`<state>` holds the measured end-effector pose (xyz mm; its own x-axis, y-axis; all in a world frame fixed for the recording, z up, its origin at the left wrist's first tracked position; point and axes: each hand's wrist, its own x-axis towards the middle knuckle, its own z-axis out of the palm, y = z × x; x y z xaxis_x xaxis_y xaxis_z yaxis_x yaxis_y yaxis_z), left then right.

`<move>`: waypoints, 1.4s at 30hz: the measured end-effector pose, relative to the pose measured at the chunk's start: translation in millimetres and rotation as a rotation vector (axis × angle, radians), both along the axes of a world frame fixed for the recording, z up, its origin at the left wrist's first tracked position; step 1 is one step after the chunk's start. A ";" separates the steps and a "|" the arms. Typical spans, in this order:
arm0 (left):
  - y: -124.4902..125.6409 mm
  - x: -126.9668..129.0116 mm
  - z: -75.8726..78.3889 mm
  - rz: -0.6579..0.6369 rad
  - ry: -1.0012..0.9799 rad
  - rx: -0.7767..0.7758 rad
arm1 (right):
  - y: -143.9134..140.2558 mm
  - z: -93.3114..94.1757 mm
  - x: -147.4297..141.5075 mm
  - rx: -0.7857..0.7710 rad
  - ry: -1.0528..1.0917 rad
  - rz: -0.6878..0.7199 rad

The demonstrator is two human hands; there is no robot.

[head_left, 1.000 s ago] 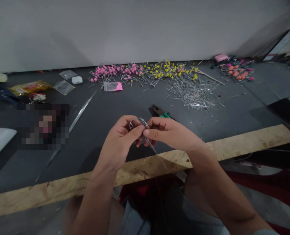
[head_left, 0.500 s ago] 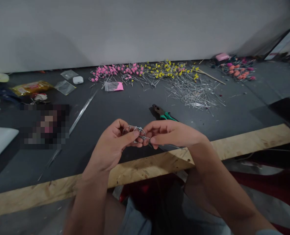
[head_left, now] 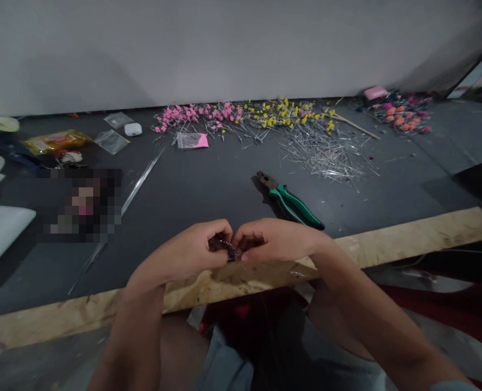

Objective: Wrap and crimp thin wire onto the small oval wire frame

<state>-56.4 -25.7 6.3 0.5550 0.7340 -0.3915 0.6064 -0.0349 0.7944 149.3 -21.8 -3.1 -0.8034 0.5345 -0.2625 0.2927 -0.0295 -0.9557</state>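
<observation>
Close to the table's front edge, my left hand (head_left: 202, 245) is closed around a small twisted piece of silvery wire (head_left: 229, 249). My right hand (head_left: 271, 239) pinches the same wire from the other side, its fingertips meeting those of the left. Most of the wire piece is hidden by the fingers. Just beyond my right hand lie pliers (head_left: 292, 202) with green and black handles, their jaws pointing away to the left.
Along the wall lie wire stems with pink tips (head_left: 198, 115) and yellow tips (head_left: 283, 113). A pile of bare wires (head_left: 330, 155) is right of centre. Long thin wires (head_left: 141, 182) and a small pink-cornered bag (head_left: 192, 140) lie left. Orange-tipped pieces (head_left: 404, 119) sit far right.
Both hands have come down toward the front edge, and the wire piece is now more covered by fingers. The pliers' handles have come into view. The whole view has shifted slightly.
</observation>
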 end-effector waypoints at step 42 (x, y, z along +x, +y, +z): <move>-16.0 60.5 -11.0 0.831 -0.920 -0.267 | -7.6 -16.6 -22.7 -0.076 0.559 -0.849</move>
